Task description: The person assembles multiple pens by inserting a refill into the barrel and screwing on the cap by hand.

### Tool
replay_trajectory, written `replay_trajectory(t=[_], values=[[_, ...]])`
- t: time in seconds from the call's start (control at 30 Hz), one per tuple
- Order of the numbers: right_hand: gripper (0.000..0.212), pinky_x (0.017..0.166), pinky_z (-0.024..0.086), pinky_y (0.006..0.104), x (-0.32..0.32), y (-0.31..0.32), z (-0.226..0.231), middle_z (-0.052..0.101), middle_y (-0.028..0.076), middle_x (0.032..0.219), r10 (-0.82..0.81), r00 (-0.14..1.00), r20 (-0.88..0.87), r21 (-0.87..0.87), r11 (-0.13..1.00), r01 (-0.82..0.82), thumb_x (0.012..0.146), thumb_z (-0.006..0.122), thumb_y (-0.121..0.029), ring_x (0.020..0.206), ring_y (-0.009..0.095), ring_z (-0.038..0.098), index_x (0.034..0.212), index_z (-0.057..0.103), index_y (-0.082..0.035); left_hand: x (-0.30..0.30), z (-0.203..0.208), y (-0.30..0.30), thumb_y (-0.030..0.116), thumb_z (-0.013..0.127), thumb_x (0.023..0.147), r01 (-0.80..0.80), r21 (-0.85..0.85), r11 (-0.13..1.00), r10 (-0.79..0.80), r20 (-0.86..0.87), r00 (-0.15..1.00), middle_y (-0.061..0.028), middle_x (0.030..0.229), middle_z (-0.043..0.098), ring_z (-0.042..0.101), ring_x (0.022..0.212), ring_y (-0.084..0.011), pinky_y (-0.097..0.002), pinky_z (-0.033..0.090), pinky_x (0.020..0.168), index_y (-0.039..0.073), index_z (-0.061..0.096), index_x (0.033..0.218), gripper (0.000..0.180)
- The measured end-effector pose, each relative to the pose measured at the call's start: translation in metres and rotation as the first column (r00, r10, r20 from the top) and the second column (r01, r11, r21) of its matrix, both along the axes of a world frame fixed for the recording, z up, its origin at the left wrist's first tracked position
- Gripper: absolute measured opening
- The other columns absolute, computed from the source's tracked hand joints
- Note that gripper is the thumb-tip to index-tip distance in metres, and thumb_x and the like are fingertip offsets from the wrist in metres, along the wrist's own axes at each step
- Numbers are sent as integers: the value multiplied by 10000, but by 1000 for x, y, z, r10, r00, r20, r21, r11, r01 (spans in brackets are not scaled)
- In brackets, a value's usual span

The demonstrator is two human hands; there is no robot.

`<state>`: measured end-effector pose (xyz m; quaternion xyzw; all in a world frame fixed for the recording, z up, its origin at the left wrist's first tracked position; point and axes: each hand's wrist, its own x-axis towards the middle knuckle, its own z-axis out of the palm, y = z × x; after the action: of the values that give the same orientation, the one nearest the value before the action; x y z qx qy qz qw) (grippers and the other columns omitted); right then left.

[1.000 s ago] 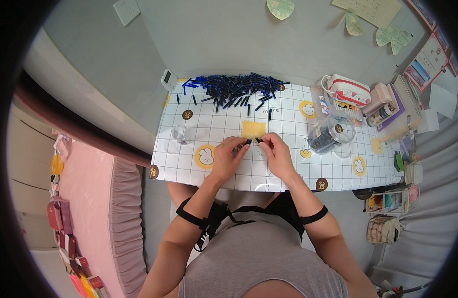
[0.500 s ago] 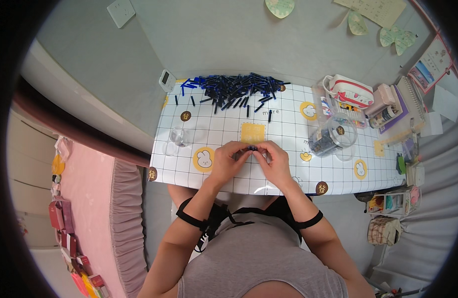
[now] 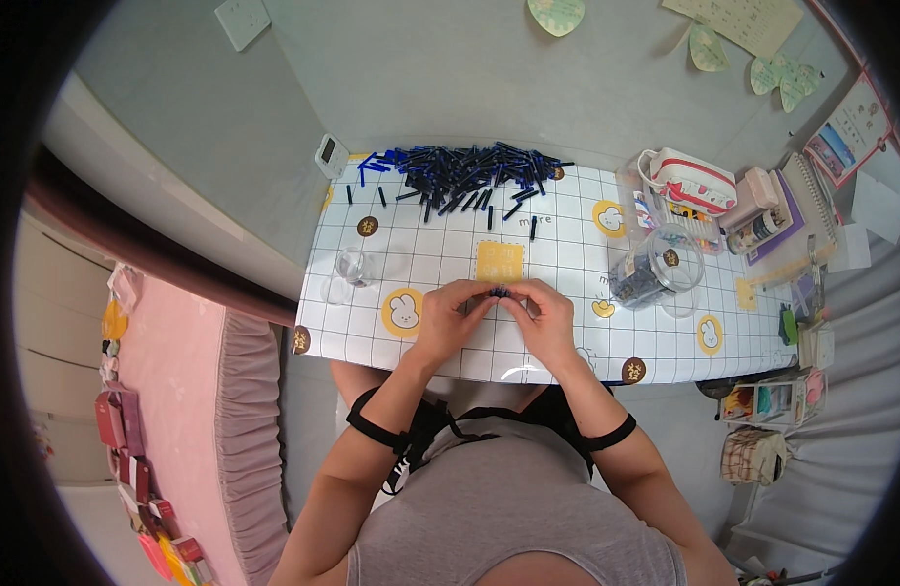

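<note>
My left hand (image 3: 451, 314) and my right hand (image 3: 541, 317) meet over the near middle of the table, with thumbs and fingertips pinched together. Between them is a small bunch of dark ink cartridges (image 3: 500, 291), mostly hidden by the fingers. A yellow printed square (image 3: 500, 260) on the tablecloth lies just beyond my fingertips. Toward the back edge spreads a heap of dark blue and black ink cartridges (image 3: 469, 174), with several strewn in front of it. Right of my hands, a clear jar (image 3: 637, 277) leans or lies tilted, with dark contents inside.
On the gridded white tablecloth (image 3: 425, 249), a small clear cup (image 3: 353, 267) stands at left. A white timer (image 3: 330, 155) is by the back left corner. At the right are a white and red pouch (image 3: 694, 182), notebooks (image 3: 806, 200) and stationery. A pink bed (image 3: 167, 381) lies left.
My hands stay almost in place, still pinching the bunch. A little more of the dark cartridges shows between the fingertips. The whole picture has shifted slightly.
</note>
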<state>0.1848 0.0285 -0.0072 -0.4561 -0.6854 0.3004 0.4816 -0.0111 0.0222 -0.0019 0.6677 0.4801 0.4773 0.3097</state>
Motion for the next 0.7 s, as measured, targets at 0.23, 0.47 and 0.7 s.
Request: replay_trajectory(t=[0.23, 0.47, 0.7], values=[[244, 721, 580, 308, 0, -1, 3, 791, 105, 979, 1, 1000, 11, -28, 1000, -1, 901, 859, -16, 856, 214, 778, 1130, 775, -23, -1, 2, 1, -22, 831, 912, 15, 3, 1000, -15, -15, 1000, -123, 1050, 820, 790, 876, -205, -293, 610, 737, 26, 811, 1189, 282], [266, 711, 577, 301, -1, 1, 0, 797, 100, 981, 2, 1000, -13, 4, 1000, -2, 901, 861, -21, 863, 203, 784, 1155, 787, -38, 0, 1, 0, -18, 835, 902, 5, -15, 1000, -5, 0, 1000, -138, 1087, 825, 808, 925, -229, -303, 627, 778, 31, 812, 1206, 309], [292, 722, 594, 298, -1, 1, 1, 817, 123, 1045, 2, 1000, -4, -16, 1000, -2, 896, 865, -13, 877, 221, 793, 1183, 813, -36, -1, -2, 2, -10, 834, 908, 16, 13, 1000, -16, 6, 1000, -138, 1116, 826, 810, 926, -229, -304, 633, 773, 32, 819, 1202, 298]])
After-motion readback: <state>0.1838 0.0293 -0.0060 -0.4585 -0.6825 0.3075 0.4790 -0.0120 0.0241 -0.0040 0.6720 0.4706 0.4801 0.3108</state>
